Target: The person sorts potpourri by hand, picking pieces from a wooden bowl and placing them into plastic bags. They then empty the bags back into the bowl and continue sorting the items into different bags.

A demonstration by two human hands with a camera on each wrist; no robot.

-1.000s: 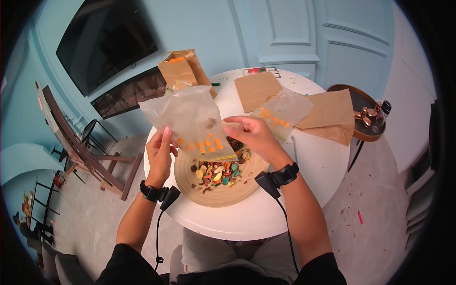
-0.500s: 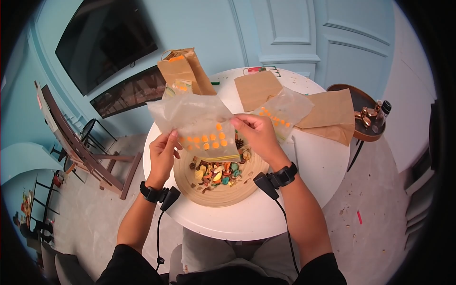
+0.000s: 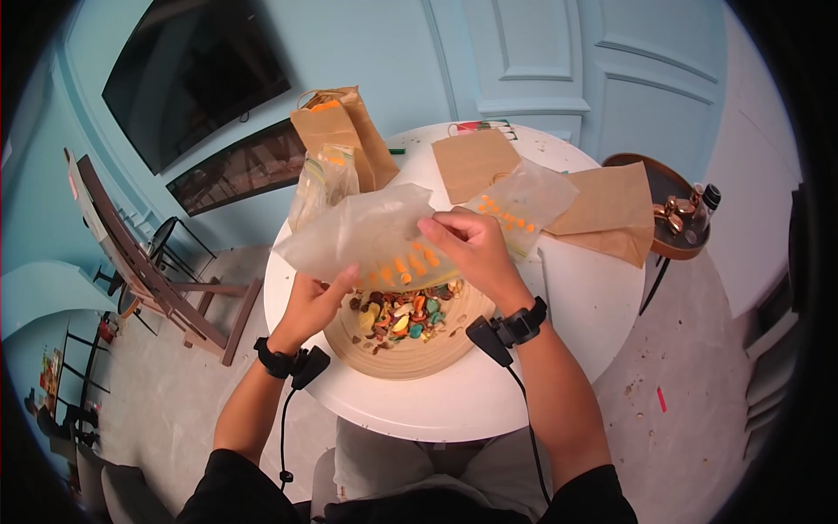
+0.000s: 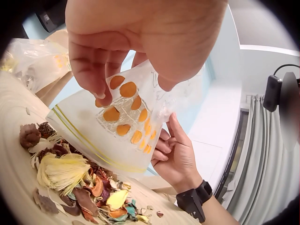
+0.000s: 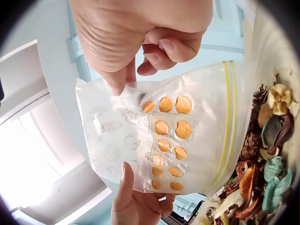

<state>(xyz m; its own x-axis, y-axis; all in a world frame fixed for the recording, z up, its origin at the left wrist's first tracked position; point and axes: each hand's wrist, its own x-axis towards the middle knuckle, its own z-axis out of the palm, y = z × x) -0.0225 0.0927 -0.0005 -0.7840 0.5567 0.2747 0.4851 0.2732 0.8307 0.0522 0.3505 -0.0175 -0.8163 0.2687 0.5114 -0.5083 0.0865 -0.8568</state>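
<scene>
A frosted zip bag (image 3: 353,229) with orange dots and line drawings of vegetables tilts over a round plate (image 3: 397,367). Its yellow-green zip strip (image 4: 77,131) is at the low end, facing the plate. My left hand (image 3: 319,304) holds one side edge, thumb on the near face. At the opposite edge, my right hand (image 3: 476,249) pinches the plastic between thumb and forefinger. Heaped on the plate is potpourri (image 3: 406,316): dried petals, teal and orange pieces, with a pinecone (image 5: 251,143) visible in the right wrist view. The bag hides the plate's far side.
Behind the bag stand another clear zip bag (image 3: 325,185) and an upright brown paper bag (image 3: 345,140). To the right lie a dotted zip bag (image 3: 524,205) and flat brown paper bags (image 3: 607,210). A side table (image 3: 628,163) holds copper-coloured items.
My right hand, first beside the bag, has taken hold of its edge. The bag's upper end has come down, so it lies flatter over the plate and uncovers the clear bag behind.
</scene>
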